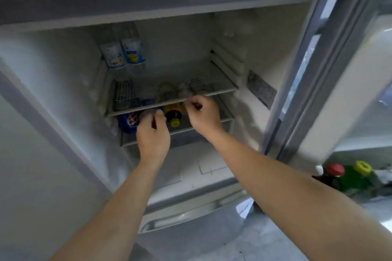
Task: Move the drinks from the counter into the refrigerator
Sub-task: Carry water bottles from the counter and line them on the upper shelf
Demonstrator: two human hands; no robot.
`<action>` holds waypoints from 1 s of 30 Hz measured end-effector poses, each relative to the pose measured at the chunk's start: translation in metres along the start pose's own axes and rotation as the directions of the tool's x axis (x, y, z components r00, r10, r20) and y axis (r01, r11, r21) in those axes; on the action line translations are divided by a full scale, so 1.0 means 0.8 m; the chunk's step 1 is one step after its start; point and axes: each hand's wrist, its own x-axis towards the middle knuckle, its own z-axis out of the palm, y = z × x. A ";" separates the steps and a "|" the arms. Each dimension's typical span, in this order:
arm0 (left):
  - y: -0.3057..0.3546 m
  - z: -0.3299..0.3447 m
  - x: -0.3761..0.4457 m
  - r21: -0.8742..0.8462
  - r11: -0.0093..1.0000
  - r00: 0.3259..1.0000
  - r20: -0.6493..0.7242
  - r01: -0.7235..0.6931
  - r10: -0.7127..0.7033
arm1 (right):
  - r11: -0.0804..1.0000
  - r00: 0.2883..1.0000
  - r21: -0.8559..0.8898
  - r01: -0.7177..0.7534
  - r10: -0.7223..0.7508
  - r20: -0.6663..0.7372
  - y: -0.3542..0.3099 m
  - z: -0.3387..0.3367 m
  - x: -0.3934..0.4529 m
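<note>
Yellow shows on the cap of the bottle (pixel 174 113) lying on its side in the fridge (pixel 63 82), just under the glass shelf (pixel 169 103). Both hands are at the front edge of that shelf. The left hand (pixel 153 133) has its fingers curled round a dark can (pixel 148 113), just left of the bottle. The right hand (pixel 204 115) is just right of the bottle with its fingers curled in, maybe pinching something small, but the blur hides it, so I cannot tell what it holds.

A blue can (pixel 127 122) lies further left of the bottle, with red and white marks too smeared to read. Up above the shelf, at the back left, stand two clear bottles (pixel 123 54) with white and blue labels. One label has blue letters over a yellow spot, but they are too fuzzy to read.

More bottles (pixel 347 176) wait far to the right of the shelf, low down past the door (pixel 331 70), one with a red cap and one with a yellow cap.

The can is likely light, hard and smooth, and it can roll, so hold it round the middle. The bottle lying down will roll too and may be wet and slippery, so grab its body, not its cap.
</note>
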 end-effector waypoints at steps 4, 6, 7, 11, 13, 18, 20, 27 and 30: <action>0.003 0.034 -0.046 -0.001 0.999 0.993 0.113 -0.035 0.035 | 0.996 0.997 0.043 -0.074 0.075 -0.027 0.033 -0.061 -0.050; -0.005 0.048 -0.076 -0.017 0.999 0.982 0.185 -0.032 0.035 | 0.984 0.988 0.094 -0.150 0.152 -0.017 0.049 -0.095 -0.082; -0.010 0.055 -0.095 -0.024 0.999 0.975 0.219 -0.029 0.034 | 0.975 0.982 0.125 -0.181 0.186 -0.023 0.057 -0.112 -0.099; -0.023 0.094 -0.179 -0.081 0.993 0.953 0.297 0.089 -0.061 | 0.951 0.966 0.202 -0.232 0.250 -0.071 0.087 -0.182 -0.180; -0.024 0.116 -0.225 -0.087 0.985 0.925 0.365 0.149 -0.108 | 0.940 0.949 0.194 -0.281 0.303 -0.092 0.107 -0.224 -0.227; -0.026 0.163 -0.348 -0.040 0.983 0.837 0.531 0.179 -0.131 | 0.876 0.839 0.169 -0.451 0.481 -0.254 0.170 -0.341 -0.350; -0.028 0.175 -0.392 -0.019 0.980 0.791 0.593 0.200 -0.150 | 0.822 0.759 0.186 -0.538 0.569 -0.317 0.192 -0.380 -0.400; -0.060 0.201 -0.503 0.213 0.949 0.549 0.776 0.233 -0.310 | 0.574 0.394 0.319 -0.754 0.784 -0.480 0.264 -0.485 -0.581; -0.102 0.202 -0.526 0.383 0.897 0.413 0.797 0.220 -0.441 | 0.440 0.214 0.404 -0.802 0.843 -0.494 0.290 -0.503 -0.652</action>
